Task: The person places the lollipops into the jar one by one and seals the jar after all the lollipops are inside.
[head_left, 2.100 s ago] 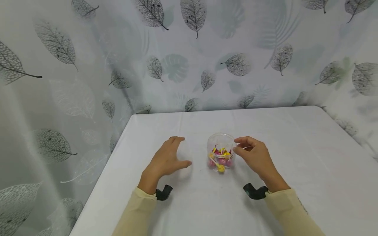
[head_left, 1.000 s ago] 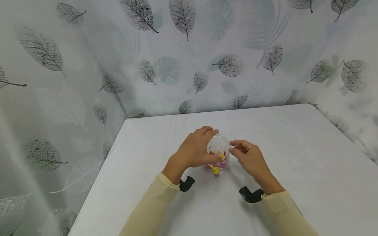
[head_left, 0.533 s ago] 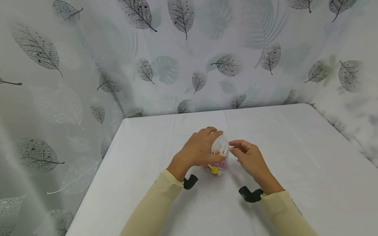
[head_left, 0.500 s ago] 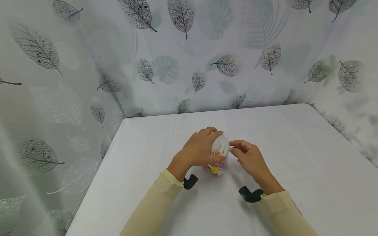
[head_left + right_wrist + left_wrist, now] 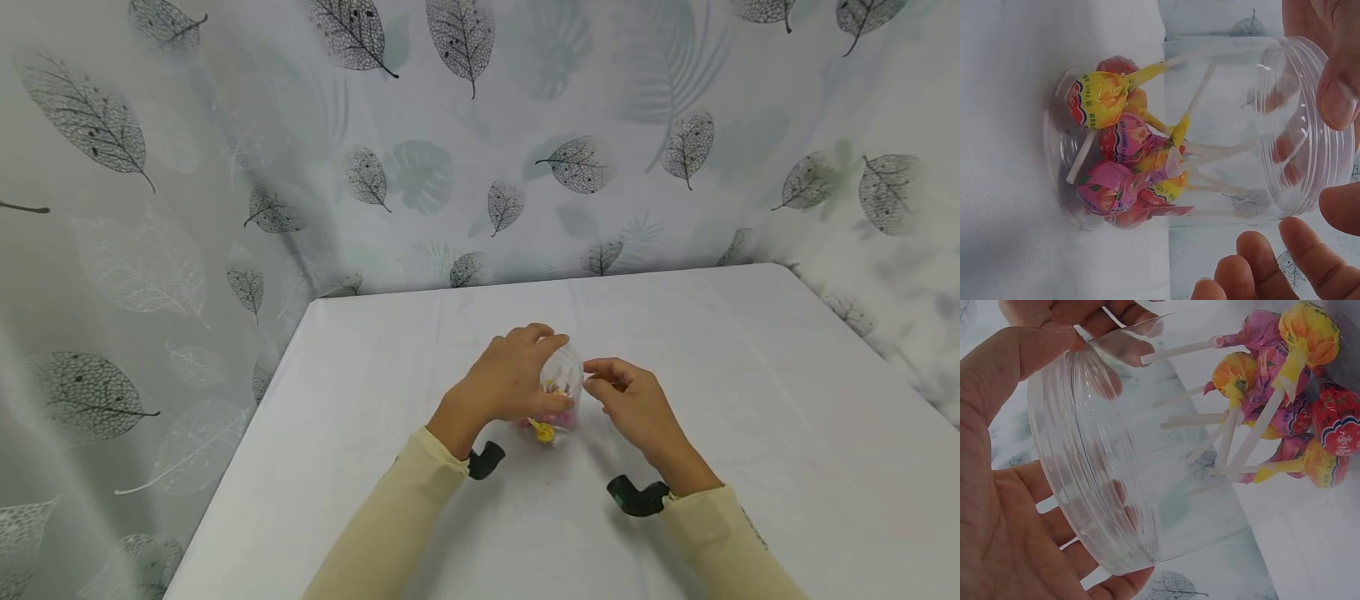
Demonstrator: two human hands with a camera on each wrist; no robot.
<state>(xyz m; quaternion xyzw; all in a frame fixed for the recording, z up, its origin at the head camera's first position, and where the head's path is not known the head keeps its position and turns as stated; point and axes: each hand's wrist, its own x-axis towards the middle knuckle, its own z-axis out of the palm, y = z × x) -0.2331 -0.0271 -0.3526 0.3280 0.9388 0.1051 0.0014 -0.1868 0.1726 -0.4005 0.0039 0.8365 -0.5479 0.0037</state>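
A clear plastic jar [image 5: 564, 367] stands upright on the white table, with several lollipops [image 5: 1099, 100] in yellow, pink and red wrappers inside, their white sticks mostly pointing up. My left hand [image 5: 502, 379] reaches over the jar top and grips the clear ribbed lid [image 5: 1071, 481], its thumb on the near side and fingers round the far side. At the right of the rim, my right hand [image 5: 637, 404] has its thumb and index finger curled against the jar just under and beside the lid. Its other fingers are bent behind them. In the head view, the left hand hides the jar's left side.
Black curved pieces [image 5: 637, 496] stick out from both sleeve cuffs. A white cloth-like cover lies over the table [image 5: 360, 358]. Curtains [image 5: 517, 150] with a leaf print hang behind and at both sides of it.
My left hand has come from the left onto the jar top, bringing what looks like the clear lid, then shifted slightly right. The right hand stays at the rim; the head view has swung slightly.
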